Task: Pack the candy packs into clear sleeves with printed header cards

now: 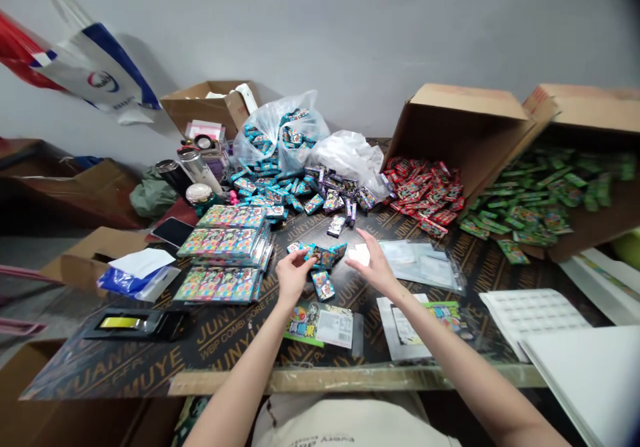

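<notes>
My left hand (294,272) is closed with thumb and fingertips on a small blue candy packet (301,250) at the table's middle. More blue packets (325,255) lie in a row just right of its fingertips. One blue packet (323,286) rests flat below them. To the right, my right hand (374,264) has its thumb and fingers spread apart. A small white piece (359,255) shows between them; whether it is gripped I cannot make out. A dark-and-white packet (336,226) lies beyond the hands. Nearer me is a printed flat pouch (325,325).
Stacked candy display packs (220,284) stand left. Behind are heaps of blue packets (265,190), purple packets (335,187), red packets (425,187) and green packets (530,200), the last two spilling from tipped cartons (460,110). Clear bags (420,264) and a tape dispenser (135,324) lie nearby.
</notes>
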The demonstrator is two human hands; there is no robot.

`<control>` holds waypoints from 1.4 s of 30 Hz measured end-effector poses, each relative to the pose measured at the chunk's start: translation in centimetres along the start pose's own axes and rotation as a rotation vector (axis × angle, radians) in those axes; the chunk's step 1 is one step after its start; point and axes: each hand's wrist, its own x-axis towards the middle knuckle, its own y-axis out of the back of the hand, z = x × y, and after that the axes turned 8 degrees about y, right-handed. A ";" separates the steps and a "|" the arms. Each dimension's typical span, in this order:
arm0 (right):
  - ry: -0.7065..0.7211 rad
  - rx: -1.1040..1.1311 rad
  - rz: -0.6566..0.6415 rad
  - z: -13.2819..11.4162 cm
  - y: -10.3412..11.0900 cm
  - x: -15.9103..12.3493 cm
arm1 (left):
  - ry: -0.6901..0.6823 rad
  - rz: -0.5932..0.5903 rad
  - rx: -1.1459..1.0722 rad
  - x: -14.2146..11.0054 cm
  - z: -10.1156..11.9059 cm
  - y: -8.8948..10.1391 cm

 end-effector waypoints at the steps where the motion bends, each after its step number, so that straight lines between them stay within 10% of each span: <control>1: 0.033 -0.061 0.020 -0.1 0.4 -0.5 | -0.012 -0.003 0.008 -0.3 0.1 0.0; 6: -0.006 0.059 -0.097 -1.0 0.7 -2.9 | -0.014 -0.181 -0.027 -3.0 1.2 -0.7; 10: 0.002 0.367 -0.261 -2.3 0.4 -4.3 | 0.267 -0.385 -0.377 -4.2 1.6 -0.9; 16: 0.060 0.420 -0.158 -4.0 -0.4 -5.5 | 0.476 -0.619 -0.551 -5.3 0.7 -1.1; 30: 0.268 -0.127 -0.234 -4.0 1.3 -7.0 | 0.451 -0.741 -0.252 -7.4 0.6 -1.6; 35: 0.165 -0.326 -0.067 -2.2 3.5 -8.3 | -0.005 -0.826 0.375 -6.9 -1.0 0.2; 38: 0.131 -0.442 -0.130 -0.7 4.6 -9.8 | -0.422 -0.908 0.905 -6.9 -2.7 1.5; 42: 0.138 -0.489 -0.243 0.4 4.3 -11.8 | -0.594 -0.789 1.145 -7.3 -3.9 1.7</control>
